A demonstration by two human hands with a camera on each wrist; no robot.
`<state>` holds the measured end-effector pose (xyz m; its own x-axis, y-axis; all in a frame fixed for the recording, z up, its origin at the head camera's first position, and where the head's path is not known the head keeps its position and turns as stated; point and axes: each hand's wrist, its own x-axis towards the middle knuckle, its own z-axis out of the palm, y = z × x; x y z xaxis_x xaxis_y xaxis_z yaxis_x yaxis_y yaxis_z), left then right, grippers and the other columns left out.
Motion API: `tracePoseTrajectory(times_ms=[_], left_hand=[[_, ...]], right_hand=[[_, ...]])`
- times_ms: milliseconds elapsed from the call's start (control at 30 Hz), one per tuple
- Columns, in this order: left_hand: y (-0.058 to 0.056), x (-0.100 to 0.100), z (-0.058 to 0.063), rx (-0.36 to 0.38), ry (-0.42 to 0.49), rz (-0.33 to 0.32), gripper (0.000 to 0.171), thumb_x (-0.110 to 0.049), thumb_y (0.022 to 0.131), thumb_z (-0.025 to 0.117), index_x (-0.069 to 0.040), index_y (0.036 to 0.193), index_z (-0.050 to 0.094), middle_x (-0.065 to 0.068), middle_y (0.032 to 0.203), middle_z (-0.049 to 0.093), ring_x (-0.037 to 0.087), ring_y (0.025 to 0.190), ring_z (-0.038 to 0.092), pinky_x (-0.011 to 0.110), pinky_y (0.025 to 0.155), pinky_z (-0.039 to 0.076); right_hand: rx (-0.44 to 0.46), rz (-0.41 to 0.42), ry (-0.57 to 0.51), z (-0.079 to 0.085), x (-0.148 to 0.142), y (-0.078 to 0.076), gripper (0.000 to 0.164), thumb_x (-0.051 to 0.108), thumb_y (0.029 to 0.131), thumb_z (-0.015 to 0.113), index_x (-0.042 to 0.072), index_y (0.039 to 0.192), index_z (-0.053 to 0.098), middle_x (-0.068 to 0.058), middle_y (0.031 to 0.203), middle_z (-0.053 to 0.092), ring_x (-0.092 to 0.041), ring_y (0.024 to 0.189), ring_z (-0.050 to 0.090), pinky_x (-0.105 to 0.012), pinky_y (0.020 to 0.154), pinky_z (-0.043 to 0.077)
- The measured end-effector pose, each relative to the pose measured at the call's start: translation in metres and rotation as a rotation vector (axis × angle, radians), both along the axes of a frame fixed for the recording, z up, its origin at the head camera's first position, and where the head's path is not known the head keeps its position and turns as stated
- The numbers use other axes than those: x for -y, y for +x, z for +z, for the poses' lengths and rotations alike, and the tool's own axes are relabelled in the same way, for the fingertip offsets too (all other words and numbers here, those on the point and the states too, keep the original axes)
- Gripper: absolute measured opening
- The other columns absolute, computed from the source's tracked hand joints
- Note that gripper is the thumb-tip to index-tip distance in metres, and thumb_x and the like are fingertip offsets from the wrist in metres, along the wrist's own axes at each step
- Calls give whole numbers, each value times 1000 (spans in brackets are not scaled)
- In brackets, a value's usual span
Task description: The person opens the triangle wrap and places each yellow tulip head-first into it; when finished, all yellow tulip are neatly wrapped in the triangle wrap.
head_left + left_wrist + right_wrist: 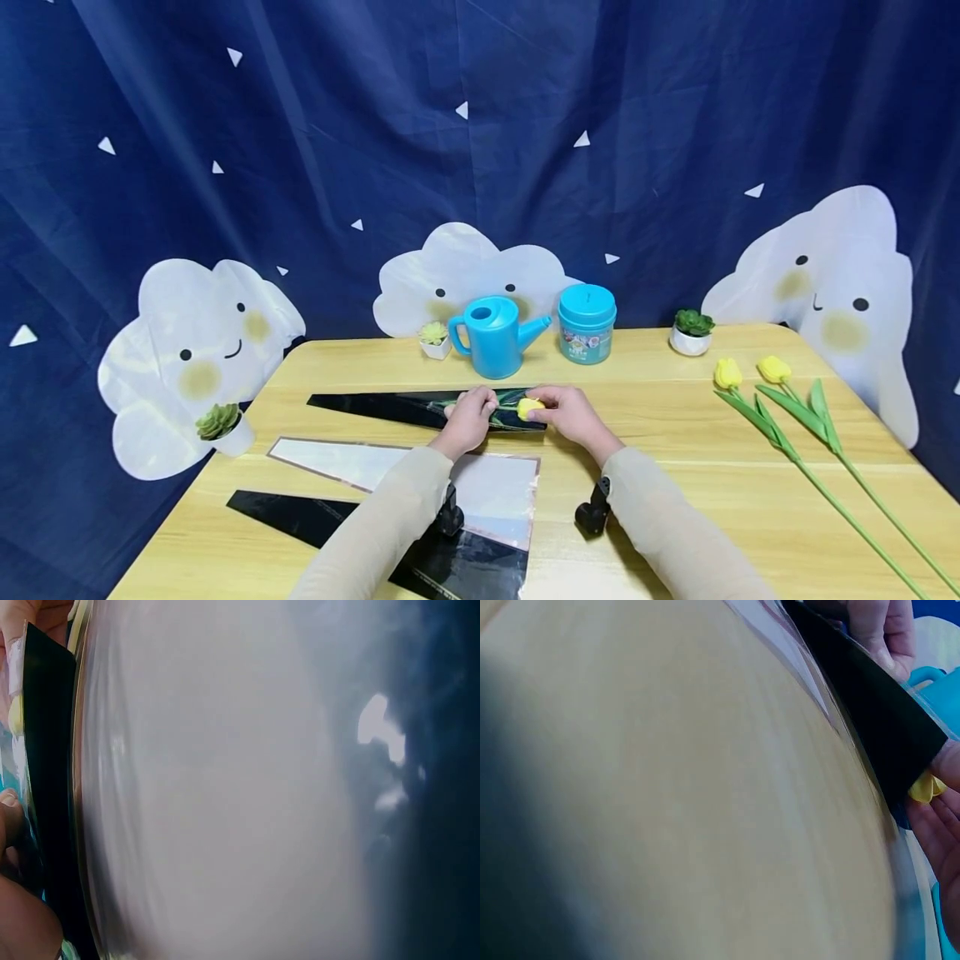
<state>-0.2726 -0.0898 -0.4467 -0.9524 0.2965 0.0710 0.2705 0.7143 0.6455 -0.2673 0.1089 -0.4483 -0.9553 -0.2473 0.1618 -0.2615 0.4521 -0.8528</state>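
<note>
A yellow tulip [529,408] lies in a long, tapering black flower sleeve [367,406], its bloom at the wide right end. My right hand [570,412] pinches the bloom between thumb and fingers at the sleeve's mouth. Left of it, my left hand [469,418] grips the sleeve with curled fingers beside the green stem. The right wrist view shows the black sleeve [877,712] slanting between both hands, with the yellow bloom [925,787] at its open end. Most of the stem is hidden by the left hand and the sleeve.
Nearer me lie a white sleeve [495,492] and another black sleeve [292,512]. Two yellow tulips [795,408] rest on the right. Behind stand a blue watering can [495,342], a blue tub [587,325] and small potted succulents [692,333].
</note>
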Motion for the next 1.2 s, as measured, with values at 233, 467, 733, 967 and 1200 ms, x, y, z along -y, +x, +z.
tracePoseTrajectory(times_ms=[233,467,733,967,1200], left_hand=[[-2,1,1,34,-31,30,13,-17,97,41,-11,87,44,3,87,43,23,87,33,45,75,14],[-3,3,5,-1,-11,44,12,-16,97,42,-11,87,46,3,88,45,23,87,34,43,74,15],[-2,4,6,-4,0,56,12,-16,97,42,-11,88,47,2,89,46,23,88,35,43,75,16],[-2,4,4,-10,22,50,11,-16,97,41,-10,91,47,3,90,47,23,88,36,43,75,17],[-2,-1,1,-10,38,50,12,-16,98,41,-10,88,48,2,91,48,23,90,38,44,77,19]], right_hand=[[48,-21,0,-3,-7,0,31,12,83,69,1,112,65,-15,111,65,-27,99,62,-37,84,50],[66,-36,-43,-4,-13,-1,29,9,82,69,-1,109,66,-15,105,67,-25,95,62,-35,82,50],[115,-74,-87,-6,-11,-5,24,7,82,70,0,104,68,-14,101,67,-14,79,56,-27,65,47],[90,-85,-123,-7,0,-5,19,4,81,69,0,99,69,-14,100,67,-13,78,56,-26,67,46],[109,-94,-138,-10,12,-8,15,6,80,70,3,95,71,-9,96,68,-16,85,60,-30,75,49]])
